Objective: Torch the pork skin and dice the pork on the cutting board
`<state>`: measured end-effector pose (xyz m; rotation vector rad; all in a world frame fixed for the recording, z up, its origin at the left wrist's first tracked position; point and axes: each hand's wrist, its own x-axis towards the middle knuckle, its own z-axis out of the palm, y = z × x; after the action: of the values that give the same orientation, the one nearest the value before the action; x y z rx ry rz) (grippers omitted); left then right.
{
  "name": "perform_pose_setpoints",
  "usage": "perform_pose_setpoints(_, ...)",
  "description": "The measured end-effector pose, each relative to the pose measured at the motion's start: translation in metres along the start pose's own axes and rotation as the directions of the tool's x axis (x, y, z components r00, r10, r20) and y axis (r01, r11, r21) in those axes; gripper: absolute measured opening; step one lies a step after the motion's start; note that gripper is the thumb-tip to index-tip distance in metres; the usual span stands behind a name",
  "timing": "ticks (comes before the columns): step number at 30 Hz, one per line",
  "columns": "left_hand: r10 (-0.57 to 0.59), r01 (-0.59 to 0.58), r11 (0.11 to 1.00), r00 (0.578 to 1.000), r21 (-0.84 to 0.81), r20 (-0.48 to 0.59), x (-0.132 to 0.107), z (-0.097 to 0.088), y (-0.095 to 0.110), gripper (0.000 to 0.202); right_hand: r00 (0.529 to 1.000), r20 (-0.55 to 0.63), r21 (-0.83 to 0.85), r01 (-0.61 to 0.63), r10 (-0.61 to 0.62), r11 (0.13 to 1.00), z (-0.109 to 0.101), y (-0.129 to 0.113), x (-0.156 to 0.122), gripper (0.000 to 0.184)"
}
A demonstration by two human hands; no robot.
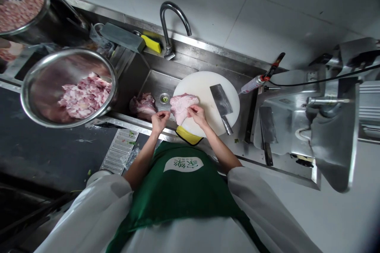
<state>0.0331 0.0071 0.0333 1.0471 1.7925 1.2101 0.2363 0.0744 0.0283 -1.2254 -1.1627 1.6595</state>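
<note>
Head view — right hand (197,114) on raw meat (181,106) — left hand (160,121) beside.

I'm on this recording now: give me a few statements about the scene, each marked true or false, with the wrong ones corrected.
1. A cleaver lies on the white cutting board. True.
2. The right hand grips the cleaver. False: it is at the piece of meat on the board.
3. Another chunk of meat lies in the sink, left of the board. True.
4. The metal bowl of cut meat is right of the board. False: it is to the left.
5. Water pours from the faucet. False: no water shows at its spout.
6. The apron is green. True.
</note>
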Motion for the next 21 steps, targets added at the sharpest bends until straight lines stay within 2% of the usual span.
perform_pose_setpoints(3,0.194,-0.195,0.981,0.974,-0.003,0.120,-0.019,-0.003,0.026,0.034,0.990,0.103,0.055,-0.097,0.091,0.994,0.024,0.002,-0.016,0.051)
perform_pose_setpoints(6,0.284,-0.291,0.956,0.949,0.035,0.134,-0.034,-0.010,0.040,0.026,0.958,0.230,0.113,-0.203,0.173,0.973,0.046,-0.001,-0.030,0.052)
perform_pose_setpoints(8,0.276,-0.283,0.956,0.957,0.076,0.093,-0.038,-0.020,0.037,0.025,0.926,0.317,0.151,-0.261,0.203,0.953,0.052,-0.006,-0.037,0.050)
perform_pose_setpoints(10,0.230,-0.236,0.965,0.971,0.118,0.066,-0.041,-0.037,0.026,0.027,0.890,0.402,0.180,-0.309,0.217,0.934,0.053,-0.014,-0.042,0.048)
perform_pose_setpoints(12,0.157,-0.163,0.977,0.986,0.137,0.056,-0.045,-0.061,0.010,0.028,0.868,0.446,0.203,-0.337,0.220,0.919,0.051,-0.020,-0.045,0.048)
perform_pose_setpoints(15,0.039,-0.039,0.994,0.999,0.106,0.001,-0.056,-0.102,-0.005,0.031,0.862,0.456,0.224,-0.351,0.221,0.909,0.051,-0.026,-0.048,0.049)
perform_pose_setpoints(18,0.001,0.002,0.999,0.998,0.055,-0.067,-0.069,-0.128,0.003,0.032,0.842,0.499,0.221,-0.352,0.204,0.910,0.056,-0.028,-0.050,0.052)
perform_pose_setpoints(21,0.097,-0.097,0.995,0.995,0.013,0.015,-0.076,-0.124,0.032,0.034,0.806,0.559,0.187,-0.351,0.194,0.917,0.066,-0.031,-0.053,0.052)
